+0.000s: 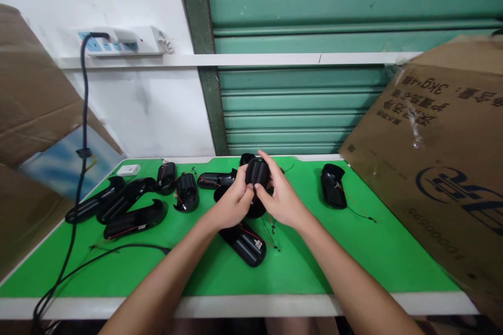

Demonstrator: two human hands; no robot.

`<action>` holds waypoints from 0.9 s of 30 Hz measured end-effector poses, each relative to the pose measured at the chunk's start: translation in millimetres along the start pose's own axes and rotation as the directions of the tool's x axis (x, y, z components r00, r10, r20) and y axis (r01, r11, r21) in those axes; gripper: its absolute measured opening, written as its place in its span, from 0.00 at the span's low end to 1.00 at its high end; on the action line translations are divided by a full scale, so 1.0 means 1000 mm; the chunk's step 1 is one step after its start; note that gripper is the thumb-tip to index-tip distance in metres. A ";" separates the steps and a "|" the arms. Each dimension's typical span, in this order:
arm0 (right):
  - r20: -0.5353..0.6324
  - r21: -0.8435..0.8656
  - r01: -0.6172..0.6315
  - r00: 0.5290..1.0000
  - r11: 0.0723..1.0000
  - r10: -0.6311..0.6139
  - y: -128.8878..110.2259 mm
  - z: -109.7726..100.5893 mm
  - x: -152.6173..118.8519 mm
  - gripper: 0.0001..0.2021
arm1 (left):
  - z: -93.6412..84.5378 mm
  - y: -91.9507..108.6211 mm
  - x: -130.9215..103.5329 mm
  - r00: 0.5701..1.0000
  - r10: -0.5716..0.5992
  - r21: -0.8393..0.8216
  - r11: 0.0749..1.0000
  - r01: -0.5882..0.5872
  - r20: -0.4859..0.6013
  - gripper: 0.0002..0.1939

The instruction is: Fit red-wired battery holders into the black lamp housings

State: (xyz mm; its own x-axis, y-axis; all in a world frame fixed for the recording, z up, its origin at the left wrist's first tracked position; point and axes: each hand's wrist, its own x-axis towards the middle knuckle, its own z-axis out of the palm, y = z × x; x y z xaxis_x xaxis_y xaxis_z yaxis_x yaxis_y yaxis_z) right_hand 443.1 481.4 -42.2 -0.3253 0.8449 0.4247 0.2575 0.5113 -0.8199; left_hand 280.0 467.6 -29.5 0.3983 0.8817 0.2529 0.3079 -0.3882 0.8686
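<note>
Between my two hands I hold a ribbed black plastic housing [258, 171], raised a little over the middle of the green mat. My left hand [234, 200] grips its left side and my right hand [280, 196] its right, both thumbs pressed near the lower edge. Beneath the hands lies a long black housing with red wires and a small white label [248, 245]. More black parts, partly hidden by my hands, sit just behind and below the held one. Thin red and black wires hang or lie by my right hand; which part they belong to I cannot tell.
Several black housings [135, 220] with wires lie at the left. Another housing [333, 187] is at the right. A black cable [84, 115] runs from a wall power strip [121, 42] down across the green mat [377, 256]. Cardboard boxes flank the table, one at right [444, 131].
</note>
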 end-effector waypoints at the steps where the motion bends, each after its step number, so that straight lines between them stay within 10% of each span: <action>1: -0.005 -0.003 -0.001 1.000 1.000 0.001 0.000 0.001 0.000 0.36 | 0.000 0.000 0.000 1.000 0.005 0.004 1.000 -0.005 -0.003 0.25; 27: 0.038 0.396 -0.184 0.982 0.900 0.184 -0.010 -0.042 0.013 0.33 | 0.003 0.004 0.003 0.992 -0.122 -0.280 0.953 0.113 -0.014 0.36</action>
State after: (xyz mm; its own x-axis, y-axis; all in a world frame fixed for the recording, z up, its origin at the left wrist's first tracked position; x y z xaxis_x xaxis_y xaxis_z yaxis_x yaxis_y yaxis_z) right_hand 474.9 494.2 -12.4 -0.3063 0.9180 0.2518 -0.0685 0.2426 -0.9677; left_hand 284.9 467.5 -26.5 0.3456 0.9262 0.1508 0.0970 -0.1951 0.9760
